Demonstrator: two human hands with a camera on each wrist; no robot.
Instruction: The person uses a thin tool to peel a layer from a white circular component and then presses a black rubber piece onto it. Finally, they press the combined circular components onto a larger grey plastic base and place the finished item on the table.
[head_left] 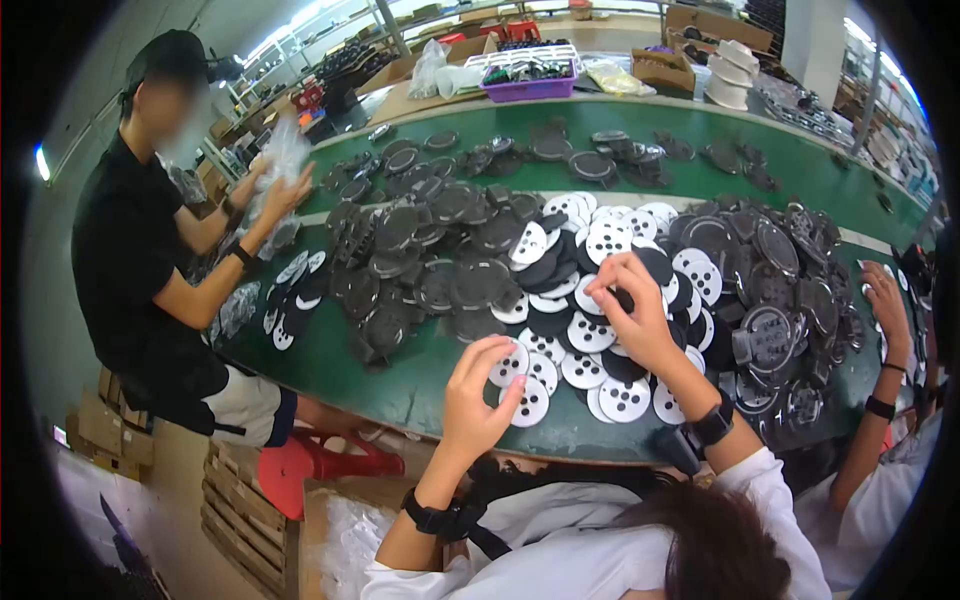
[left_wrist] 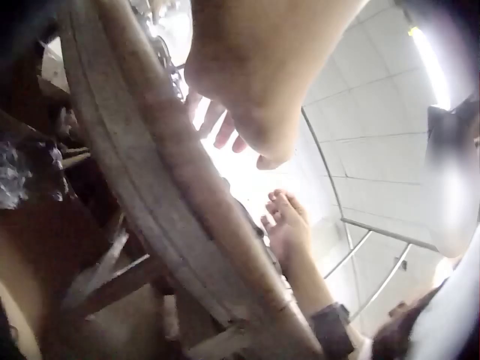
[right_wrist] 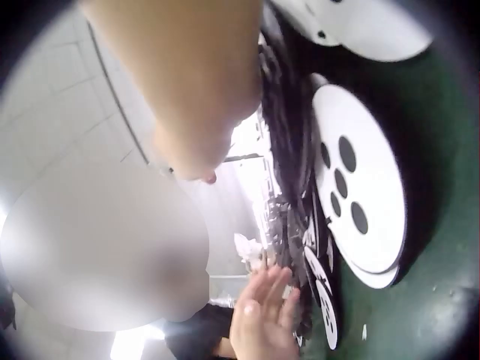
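In the head view the left hand is raised at the near edge of a pile of white discs with holes, thumb and fingers apart, nothing seen in it. The right hand hovers over the middle of that pile, fingers bent, no object visible in it. Black discs lie mixed among the white ones. The left wrist view shows the left hand beside the table edge and the right hand with loosely bent fingers. In the right wrist view the right hand's fingertips are mostly hidden; white discs lie beside it.
Dark round parts are heaped left of the discs, and more to the right. A person in black holds clear plastic at the left; another person's hand is at the right. A purple basket stands beyond the green table.
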